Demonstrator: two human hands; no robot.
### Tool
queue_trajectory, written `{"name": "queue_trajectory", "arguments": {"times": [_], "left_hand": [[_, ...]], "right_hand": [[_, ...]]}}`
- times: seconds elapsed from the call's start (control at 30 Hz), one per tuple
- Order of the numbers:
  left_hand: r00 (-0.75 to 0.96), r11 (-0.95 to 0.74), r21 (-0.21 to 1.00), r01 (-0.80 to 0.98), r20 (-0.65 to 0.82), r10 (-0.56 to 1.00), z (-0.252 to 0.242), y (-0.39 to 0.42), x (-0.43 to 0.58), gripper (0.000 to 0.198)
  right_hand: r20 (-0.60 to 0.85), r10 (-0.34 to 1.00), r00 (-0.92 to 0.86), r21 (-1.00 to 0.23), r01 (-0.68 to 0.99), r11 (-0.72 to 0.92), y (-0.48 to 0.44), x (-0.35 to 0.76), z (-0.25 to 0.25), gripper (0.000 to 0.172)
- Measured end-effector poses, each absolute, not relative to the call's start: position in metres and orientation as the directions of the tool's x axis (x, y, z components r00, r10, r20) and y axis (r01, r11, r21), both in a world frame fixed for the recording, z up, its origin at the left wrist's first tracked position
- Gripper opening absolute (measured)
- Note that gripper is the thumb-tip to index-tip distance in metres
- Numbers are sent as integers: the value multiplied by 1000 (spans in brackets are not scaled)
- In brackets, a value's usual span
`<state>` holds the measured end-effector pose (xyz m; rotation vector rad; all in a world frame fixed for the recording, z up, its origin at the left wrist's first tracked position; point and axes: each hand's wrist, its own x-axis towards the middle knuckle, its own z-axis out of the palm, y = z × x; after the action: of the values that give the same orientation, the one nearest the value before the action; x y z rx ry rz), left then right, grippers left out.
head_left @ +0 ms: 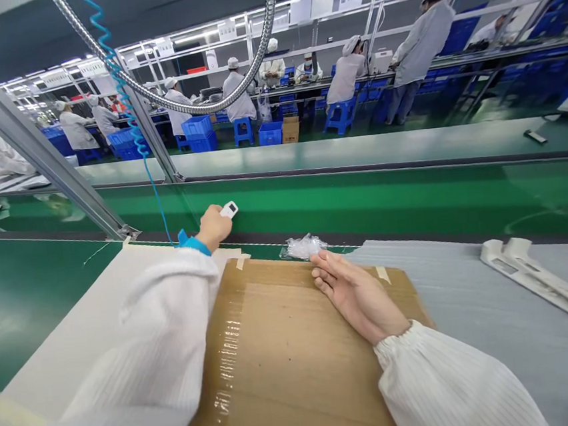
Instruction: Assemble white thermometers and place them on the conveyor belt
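1. The left hand (214,228) pinches the white device (229,210) over the near side of the green belt (363,198), dark window facing up.
2. The right hand (359,293) is open, fingers loosely together, above the cardboard (299,372). Its fingertips are just beside the plastic bags (301,247); I cannot tell whether they touch.
3. A slack left grip could drop the device onto the belt, which might carry it off if running.
4. The blue cord (148,176) hangs down near the wristband (195,243); if the 2 are joined, which is unclear, a long reach could jerk the left hand.
5. The bags look light, so a careless brush might push them beltward.
6. If the 2 far tape tabs lift, the cardboard could slide.
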<state>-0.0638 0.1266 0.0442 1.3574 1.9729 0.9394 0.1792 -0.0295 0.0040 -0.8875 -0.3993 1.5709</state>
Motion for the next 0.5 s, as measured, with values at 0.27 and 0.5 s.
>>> {"name": "queue_trajectory", "arguments": {"times": [0.27, 0.5], "left_hand": [[-383, 183, 760, 623, 93, 919, 42, 139, -72, 49], [-303, 24, 832, 554, 175, 937, 16, 59, -36, 32]], "right_hand": [[-277, 961, -24, -713, -665, -222, -27, 185, -6, 22], [-234, 972, 23, -761, -627, -168, -31, 183, 2, 25]]}}
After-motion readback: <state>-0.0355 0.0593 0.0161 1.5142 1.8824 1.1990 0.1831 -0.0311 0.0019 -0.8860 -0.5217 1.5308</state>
